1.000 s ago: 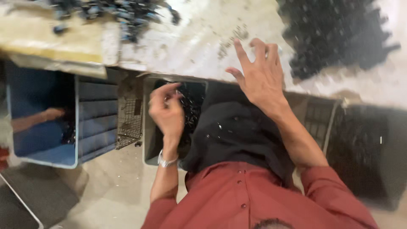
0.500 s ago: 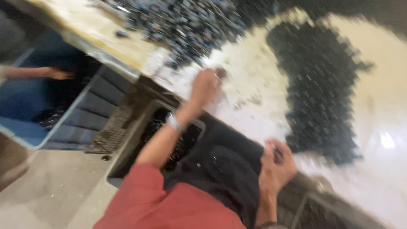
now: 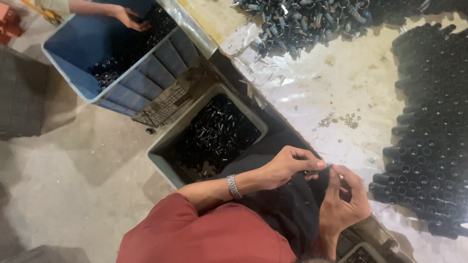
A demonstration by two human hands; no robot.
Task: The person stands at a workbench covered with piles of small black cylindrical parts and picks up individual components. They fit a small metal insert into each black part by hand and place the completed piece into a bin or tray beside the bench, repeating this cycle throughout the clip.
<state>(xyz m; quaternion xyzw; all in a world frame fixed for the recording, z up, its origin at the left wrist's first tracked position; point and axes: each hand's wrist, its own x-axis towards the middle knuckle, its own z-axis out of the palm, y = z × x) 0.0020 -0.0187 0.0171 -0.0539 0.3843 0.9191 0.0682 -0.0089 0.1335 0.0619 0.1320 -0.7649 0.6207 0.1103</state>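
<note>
tiny part (image 3: 325, 167) pinched between both hands too small to identify, co-worker's arm (image 3: 92, 7) cut off at top edge

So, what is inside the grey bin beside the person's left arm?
The grey bin holds a heap of small black parts, a few with pale glints. They cover most of the bottom; the near corner lies in shadow, so nothing can be told there. The left hand is outside it.

No packages, labels, signs or screens show anywhere around the hands. The nearest thing to packaging is a pair of open bins, plain and unmarked: a grey bin (image 3: 170, 141) just left of the hands and a blue crate (image 3: 73, 63) farther up and left of them.
</note>
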